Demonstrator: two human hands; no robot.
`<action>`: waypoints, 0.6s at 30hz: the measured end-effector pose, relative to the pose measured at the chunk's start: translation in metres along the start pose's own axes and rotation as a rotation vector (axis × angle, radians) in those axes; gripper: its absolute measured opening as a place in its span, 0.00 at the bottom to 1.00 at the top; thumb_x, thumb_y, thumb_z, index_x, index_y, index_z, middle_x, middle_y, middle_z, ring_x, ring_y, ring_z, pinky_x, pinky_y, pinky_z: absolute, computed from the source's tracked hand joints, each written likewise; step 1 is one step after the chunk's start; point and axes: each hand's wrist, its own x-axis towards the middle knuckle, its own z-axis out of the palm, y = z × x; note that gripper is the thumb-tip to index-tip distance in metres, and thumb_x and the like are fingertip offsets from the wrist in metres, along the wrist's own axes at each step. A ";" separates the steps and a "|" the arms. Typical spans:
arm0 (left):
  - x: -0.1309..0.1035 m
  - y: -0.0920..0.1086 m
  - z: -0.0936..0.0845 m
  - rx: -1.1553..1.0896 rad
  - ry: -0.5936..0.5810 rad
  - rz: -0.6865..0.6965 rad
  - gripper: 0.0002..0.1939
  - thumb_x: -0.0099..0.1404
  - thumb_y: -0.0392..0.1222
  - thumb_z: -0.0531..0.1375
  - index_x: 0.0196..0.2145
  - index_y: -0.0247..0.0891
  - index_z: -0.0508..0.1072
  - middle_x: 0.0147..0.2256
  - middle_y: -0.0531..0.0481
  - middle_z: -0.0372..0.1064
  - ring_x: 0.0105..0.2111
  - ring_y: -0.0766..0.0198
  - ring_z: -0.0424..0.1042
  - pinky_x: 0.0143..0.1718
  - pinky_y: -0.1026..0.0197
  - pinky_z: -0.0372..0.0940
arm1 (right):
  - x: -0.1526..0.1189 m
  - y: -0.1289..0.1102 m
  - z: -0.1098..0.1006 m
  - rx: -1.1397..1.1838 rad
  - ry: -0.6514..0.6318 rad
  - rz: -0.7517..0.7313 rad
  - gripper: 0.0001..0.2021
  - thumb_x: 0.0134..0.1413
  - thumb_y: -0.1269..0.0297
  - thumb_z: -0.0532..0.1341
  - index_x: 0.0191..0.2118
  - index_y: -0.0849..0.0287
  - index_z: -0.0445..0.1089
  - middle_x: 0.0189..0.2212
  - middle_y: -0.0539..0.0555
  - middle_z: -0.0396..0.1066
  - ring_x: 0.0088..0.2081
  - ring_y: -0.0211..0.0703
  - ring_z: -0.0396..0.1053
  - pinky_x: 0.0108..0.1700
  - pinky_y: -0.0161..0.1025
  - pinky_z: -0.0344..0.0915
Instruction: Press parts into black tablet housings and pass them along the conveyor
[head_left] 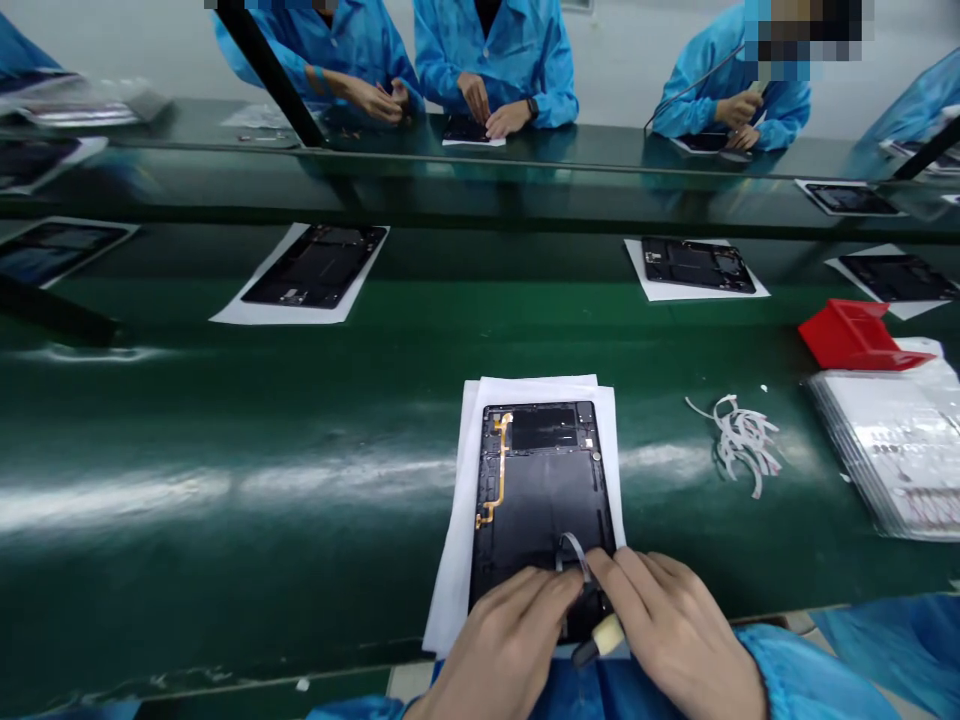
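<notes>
A black tablet back housing (555, 490) lies on white paper sheets (457, 590) in front of me, with an orange flex cable (502, 470) along its left side. Both hands are over its near end. My left hand (517, 625) has its fingers closed at the housing, where a thin pale strip (574, 546) loops up from the fingertips. My right hand (664, 615) is closed beside it, index fingertip close to the strip. Under its fingers sticks out a small tool with a cream and black handle (600, 640); its tip is hidden.
Curled white strips (742, 440) lie in a pile to the right. Beyond them are a red bin (855, 335) and stacked clear trays (900, 450). More housings on paper (315, 265) lie across the green bench (225, 420). Co-workers in blue smocks (495, 60) work opposite, past a raised bar.
</notes>
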 end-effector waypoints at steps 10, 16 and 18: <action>-0.027 0.004 -0.010 -0.039 0.075 -0.201 0.15 0.73 0.47 0.48 0.43 0.45 0.73 0.36 0.52 0.79 0.35 0.65 0.79 0.40 0.71 0.72 | -0.010 -0.014 0.001 0.341 -0.031 0.030 0.19 0.71 0.65 0.40 0.53 0.58 0.66 0.30 0.52 0.73 0.31 0.38 0.74 0.36 0.33 0.69; -0.008 0.011 -0.004 -0.027 0.125 -0.145 0.20 0.75 0.45 0.44 0.38 0.43 0.75 0.34 0.50 0.79 0.32 0.65 0.78 0.36 0.72 0.72 | -0.008 -0.017 -0.003 0.121 -0.013 -0.048 0.22 0.67 0.74 0.37 0.47 0.67 0.68 0.28 0.56 0.72 0.26 0.42 0.71 0.32 0.38 0.67; -0.006 0.009 -0.003 -0.054 0.120 -0.160 0.19 0.74 0.44 0.45 0.38 0.43 0.75 0.35 0.50 0.79 0.32 0.65 0.79 0.37 0.73 0.72 | -0.006 -0.018 0.001 0.105 0.017 -0.031 0.21 0.66 0.75 0.38 0.45 0.67 0.67 0.27 0.55 0.72 0.26 0.42 0.70 0.31 0.38 0.66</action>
